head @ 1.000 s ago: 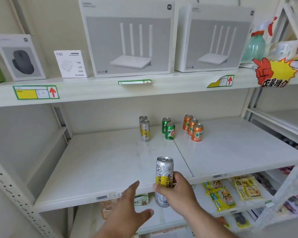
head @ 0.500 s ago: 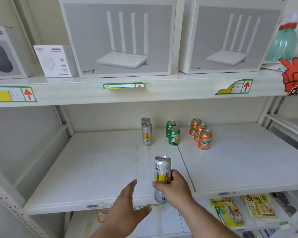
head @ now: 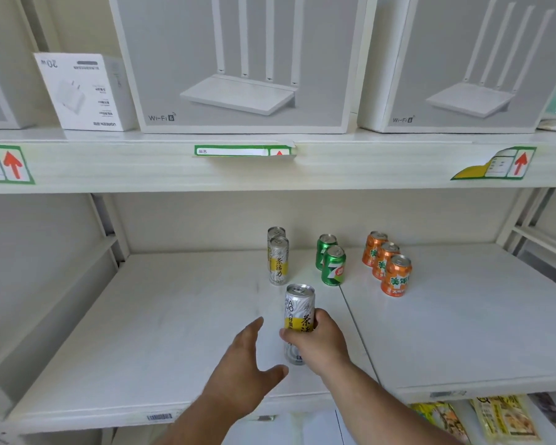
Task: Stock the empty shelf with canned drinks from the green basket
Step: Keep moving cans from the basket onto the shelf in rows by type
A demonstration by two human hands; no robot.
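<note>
My right hand (head: 321, 345) grips a tall silver can with a yellow band (head: 297, 311), upright over the front part of the white shelf (head: 161, 322). My left hand (head: 243, 367) hovers just left of it, fingers spread, holding nothing. Further back on the shelf stand two matching silver cans (head: 278, 260) in a row, two green cans (head: 333, 264) to their right, and three orange cans (head: 395, 276) beyond those. The green basket is out of view.
The shelf above carries two large router boxes (head: 241, 59), a small charger box (head: 84, 91) and price tags (head: 238, 151) on its lip. Snack packets (head: 498, 419) lie on the shelf below at the right. A shelf upright (head: 109, 226) stands at the left.
The view has moved closer to the shelf. My right hand has carried the silver can forward and up over the shelf; my left hand followed beside it.
</note>
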